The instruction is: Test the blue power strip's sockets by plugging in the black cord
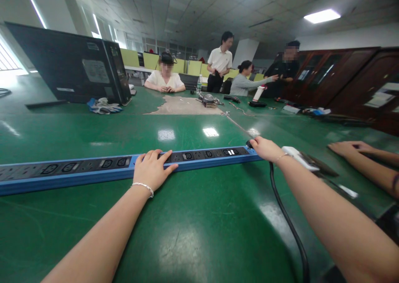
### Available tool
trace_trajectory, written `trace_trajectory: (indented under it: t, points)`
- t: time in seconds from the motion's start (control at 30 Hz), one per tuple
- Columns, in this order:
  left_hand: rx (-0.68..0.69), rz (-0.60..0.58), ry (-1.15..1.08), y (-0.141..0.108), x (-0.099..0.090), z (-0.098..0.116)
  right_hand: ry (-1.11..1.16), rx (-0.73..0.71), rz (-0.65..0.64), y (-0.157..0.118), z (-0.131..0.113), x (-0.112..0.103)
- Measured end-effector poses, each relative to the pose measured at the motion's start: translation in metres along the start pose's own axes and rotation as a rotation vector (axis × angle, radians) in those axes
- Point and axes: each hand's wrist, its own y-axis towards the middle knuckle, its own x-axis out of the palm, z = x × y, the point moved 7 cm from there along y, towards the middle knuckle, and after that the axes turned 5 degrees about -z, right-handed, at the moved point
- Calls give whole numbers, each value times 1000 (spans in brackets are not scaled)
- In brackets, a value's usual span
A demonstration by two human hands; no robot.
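A long blue power strip point(199, 163) with black sockets along its face lies across the green table. My left hand point(151, 168) rests over its middle, thumb along the near side and fingers apart across the top, holding it. At the strip's right end, my right hand point(266, 148) is closed on a black power cord point(276, 195). A small black end point(249, 143) of it shows at the fingertips; most of that end is hidden by the hand. From under the palm the cord hangs down toward the table's near side.
Another person's hands point(350, 148) rest on the table at right, near a white block point(299, 158). A black computer case point(71, 67) and gloves point(104, 106) stand back left. A bottle point(199, 83) and tools lie farther back. Several people are beyond the table.
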Motion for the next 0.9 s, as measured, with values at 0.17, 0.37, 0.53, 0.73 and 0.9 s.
trace_trajectory:
  t: [0.17,0.37,0.53,0.73,0.9]
  points:
    - [-1,-3,-1,0,0,0,-53,-24,-63,0,-19,20]
    - [-14,-17,-9,0,0,0,-61,44,-67,2,-16,25]
    - [-9,-19,-16,-1,-1,1,-18,44,-64,4,-11,27]
    - [-14,-15,-24,0,0,0,3,37,-54,5,-8,28]
    - [-6,-12,-16,0,-1,1,-37,-12,-95,5,-16,33]
